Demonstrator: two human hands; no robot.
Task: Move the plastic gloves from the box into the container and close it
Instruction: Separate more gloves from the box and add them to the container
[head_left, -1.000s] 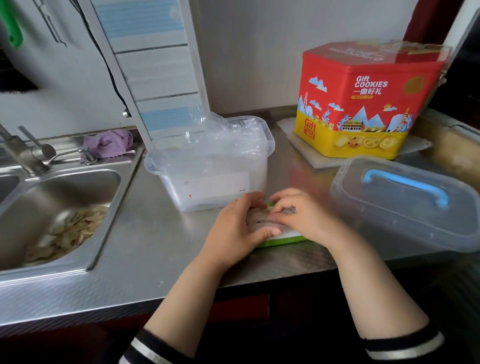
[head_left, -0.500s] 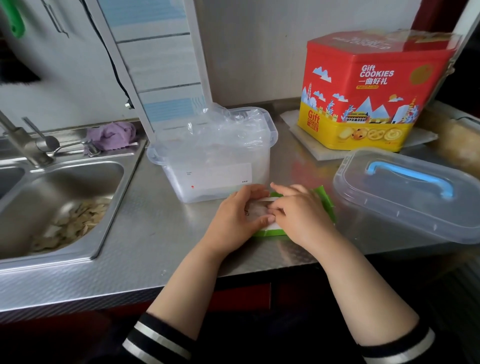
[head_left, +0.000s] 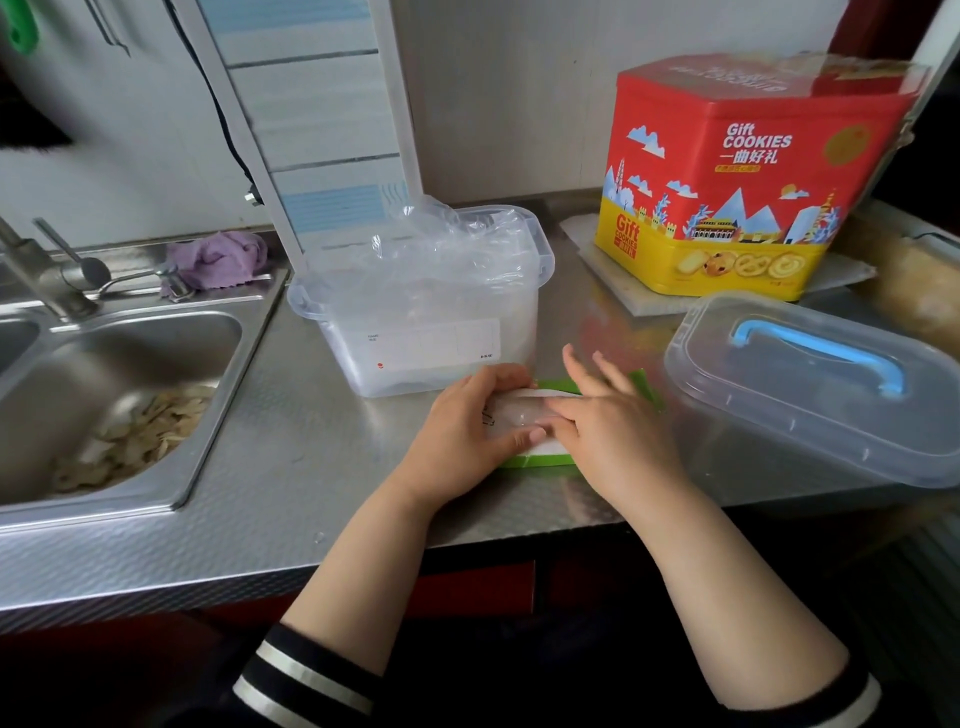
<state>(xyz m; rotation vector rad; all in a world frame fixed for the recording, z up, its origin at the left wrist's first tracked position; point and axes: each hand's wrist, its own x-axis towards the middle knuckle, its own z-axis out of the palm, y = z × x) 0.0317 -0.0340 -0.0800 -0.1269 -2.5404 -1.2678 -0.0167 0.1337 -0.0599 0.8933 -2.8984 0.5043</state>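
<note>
A flat green and white glove box (head_left: 535, 460) lies on the steel counter just in front of the clear container (head_left: 431, 358). My left hand (head_left: 462, 436) grips the box's left end, thumb on its white top. My right hand (head_left: 613, 431) rests on the right half of the box with fingers stretched out and spread, covering most of it. Crumpled clear plastic gloves (head_left: 441, 249) bulge above the open container's rim. The container's clear lid (head_left: 810, 395), with a blue handle, lies to the right.
A steel sink (head_left: 218, 415) holding scraps lies at the left, with a tap (head_left: 47, 275) and a purple cloth (head_left: 218, 257) behind it. A red and yellow cookie tin (head_left: 737, 176) stands at the back right. The counter's front edge is close below my wrists.
My right hand's fingers have straightened and spread over the box, where they were curled before. The left hand keeps its grip. The view has shifted slightly closer.
</note>
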